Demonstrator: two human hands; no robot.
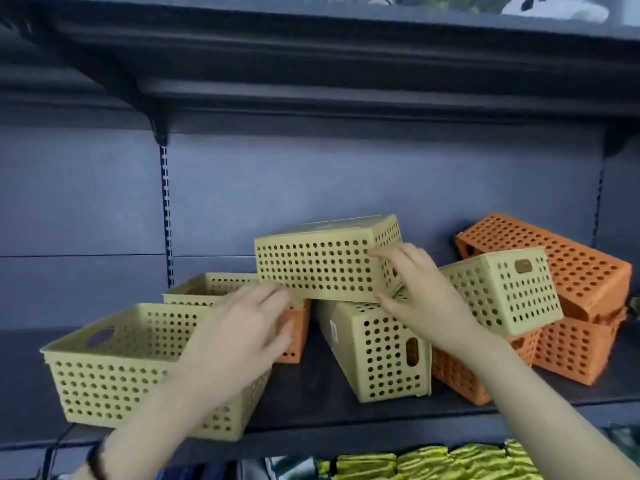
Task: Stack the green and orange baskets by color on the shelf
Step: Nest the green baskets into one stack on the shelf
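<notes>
An upside-down green basket point(322, 265) sits highest in the pile, held between my hands. My left hand point(249, 330) grips its lower left edge. My right hand point(412, 289) clasps its right end, thumb underneath. Below it a green basket point(377, 348) lies on its side. Two upright green baskets stand at the left, one in front point(114, 368) and one behind point(207, 289). Another green basket point(505, 289) leans tilted at the right. Orange baskets lie behind my left hand point(298, 334), overturned at the far right point(554, 258), and below it point(575, 351).
The baskets rest on a dark grey shelf point(311, 410) with a grey back panel. An upper shelf point(311, 98) hangs close overhead. Yellow-green packaged goods point(415, 462) fill the level below. The shelf's far left has bare surface.
</notes>
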